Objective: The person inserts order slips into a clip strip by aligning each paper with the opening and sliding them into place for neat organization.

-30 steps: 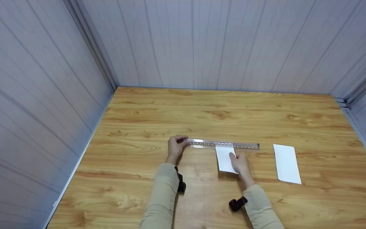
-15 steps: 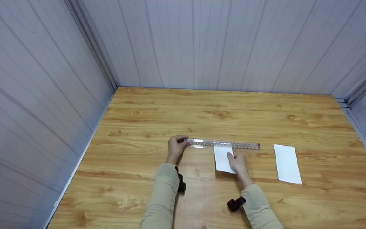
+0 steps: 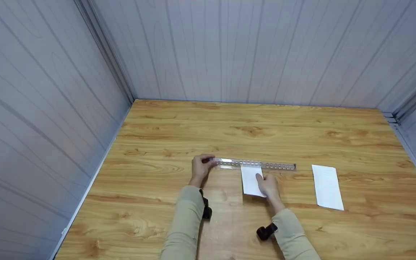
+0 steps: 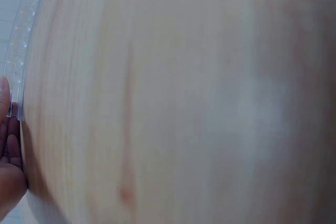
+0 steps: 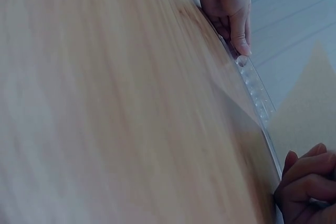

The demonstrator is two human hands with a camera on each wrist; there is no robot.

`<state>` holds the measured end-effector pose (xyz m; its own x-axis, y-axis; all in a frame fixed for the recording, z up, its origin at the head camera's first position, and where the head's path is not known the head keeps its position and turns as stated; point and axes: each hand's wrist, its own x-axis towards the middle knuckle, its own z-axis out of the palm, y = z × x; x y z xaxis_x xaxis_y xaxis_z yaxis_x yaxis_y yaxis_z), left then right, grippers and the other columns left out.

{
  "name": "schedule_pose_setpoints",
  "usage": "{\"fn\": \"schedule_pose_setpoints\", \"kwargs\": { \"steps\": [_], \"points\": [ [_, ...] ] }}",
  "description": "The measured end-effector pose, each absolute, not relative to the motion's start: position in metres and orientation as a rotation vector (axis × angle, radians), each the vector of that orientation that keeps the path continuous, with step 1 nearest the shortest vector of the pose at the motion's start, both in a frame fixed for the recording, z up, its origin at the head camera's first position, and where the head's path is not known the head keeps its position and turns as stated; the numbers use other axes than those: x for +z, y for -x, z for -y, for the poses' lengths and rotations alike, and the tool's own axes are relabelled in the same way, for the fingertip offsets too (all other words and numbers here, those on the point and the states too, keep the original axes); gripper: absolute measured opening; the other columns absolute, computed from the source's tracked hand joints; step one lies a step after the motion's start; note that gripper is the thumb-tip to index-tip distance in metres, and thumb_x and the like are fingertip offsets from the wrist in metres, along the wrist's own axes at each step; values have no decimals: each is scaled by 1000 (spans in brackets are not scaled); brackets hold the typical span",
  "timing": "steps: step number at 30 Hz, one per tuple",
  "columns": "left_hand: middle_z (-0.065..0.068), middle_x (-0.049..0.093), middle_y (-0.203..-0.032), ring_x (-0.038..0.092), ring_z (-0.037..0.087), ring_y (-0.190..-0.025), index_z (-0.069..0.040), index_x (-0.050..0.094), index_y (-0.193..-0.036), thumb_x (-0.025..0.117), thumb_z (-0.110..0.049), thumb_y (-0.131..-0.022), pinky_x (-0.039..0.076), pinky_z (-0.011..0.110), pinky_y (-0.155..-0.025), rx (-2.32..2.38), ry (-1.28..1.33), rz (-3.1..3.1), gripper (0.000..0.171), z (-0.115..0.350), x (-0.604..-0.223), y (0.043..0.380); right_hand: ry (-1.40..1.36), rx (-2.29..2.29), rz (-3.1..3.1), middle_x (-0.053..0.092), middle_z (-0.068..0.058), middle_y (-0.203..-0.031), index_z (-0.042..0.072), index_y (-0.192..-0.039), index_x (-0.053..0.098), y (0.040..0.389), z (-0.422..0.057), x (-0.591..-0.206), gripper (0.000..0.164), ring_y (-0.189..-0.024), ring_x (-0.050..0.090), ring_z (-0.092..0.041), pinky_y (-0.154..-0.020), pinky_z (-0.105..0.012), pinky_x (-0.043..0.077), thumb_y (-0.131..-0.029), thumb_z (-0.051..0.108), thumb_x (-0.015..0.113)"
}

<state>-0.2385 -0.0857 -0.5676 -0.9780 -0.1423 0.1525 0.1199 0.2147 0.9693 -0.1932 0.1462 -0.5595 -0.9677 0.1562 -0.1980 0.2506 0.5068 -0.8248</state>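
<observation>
Well, a clear ruler (image 3: 280, 166) lies sideways on the wooden table (image 3: 157, 144). The left hand (image 3: 200, 169) pinches the ruler's left end between thumb and fingers. A small white paper (image 3: 251, 184) meets the ruler near its middle, and the paper's near edge is up off the table, with a shadow below. The right hand (image 3: 269, 186) grips the paper's right side, thumb on top. Another white sheet (image 3: 327, 187) lies flat to the right, apart from the ruler. Both arms have tan sleeves (image 3: 182, 220), and each wrist wears a small black camera (image 3: 265, 232). Pale walls (image 3: 229, 50) stand around the table.
</observation>
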Motion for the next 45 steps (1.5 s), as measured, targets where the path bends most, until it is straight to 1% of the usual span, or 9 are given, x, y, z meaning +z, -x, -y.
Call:
{"fn": "schedule_pose_setpoints", "kwargs": {
  "steps": [4,5,8,15,23,26,33,39,45],
  "points": [
    [24,63,-87,60,33,-82,13,65,-87,70,7,-69,49,32,-72,-1841,-18,2274,19,85,-568,239,-382,-1456,-2629,48,-3,-54,3,-54,53,194,-143,-559,38,-52,44,-16,-47,-25,37,-88,18,49],
    [22,64,-87,60,31,-82,11,66,-87,70,5,-69,49,30,-72,-1824,-24,2284,19,85,-572,241,-387,-1452,-2627,48,-3,-54,3,-54,54,194,-143,-559,38,-52,44,-16,-48,-25,37,-88,18,49],
    [22,64,-87,60,31,-82,11,66,-87,71,4,-69,49,32,-73,-1821,-25,2283,19,85,-572,241,-396,-1460,-2613,49,-3,-55,2,-56,55,194,-140,-560,37,-53,45,-16,-48,-25,37,-88,18,49],
    [21,64,-87,61,29,-82,11,66,-87,71,3,-70,49,30,-72,-1801,-27,2295,20,85,-573,240,-362,-1496,-2630,50,-5,-57,0,-58,54,194,-137,-561,34,-55,46,-17,-49,-26,38,-88,15,49],
    [21,65,-86,61,30,-82,10,66,-86,71,3,-69,49,30,-73,-1793,-36,2288,19,85,-572,240,-340,-1493,-2662,45,-2,-52,8,-51,45,194,-132,-560,37,-53,43,-17,-49,-26,36,-87,14,49],
    [20,64,-87,60,29,-82,9,66,-87,70,4,-70,49,30,-72,-1825,-50,2288,19,85,-571,240,-349,-1481,-2656,43,-1,-51,9,-50,43,195,-130,-559,39,-52,42,-16,-49,-26,35,-87,15,49],
    [20,64,-88,60,28,-80,9,66,-89,68,4,-72,50,29,-70,-1870,-58,2288,18,85,-571,240,-346,-1485,-2645,46,0,-50,9,-49,45,196,-126,-559,39,-51,44,-15,-48,-25,36,-87,14,49],
    [19,64,-87,60,27,-80,9,66,-88,69,4,-72,49,28,-70,-1868,-77,2287,17,85,-570,240,-311,-1496,-2654,40,2,-46,12,-47,37,195,-123,-559,42,-48,40,-14,-46,-25,34,-87,13,49],
    [20,64,-86,60,27,-78,10,66,-88,70,4,-71,49,27,-69,-1868,-59,2271,19,85,-571,240,-322,-1486,-2656,47,-1,-52,9,-50,45,196,-118,-558,38,-53,45,-17,-50,-27,38,-87,13,50]
  ]
}}
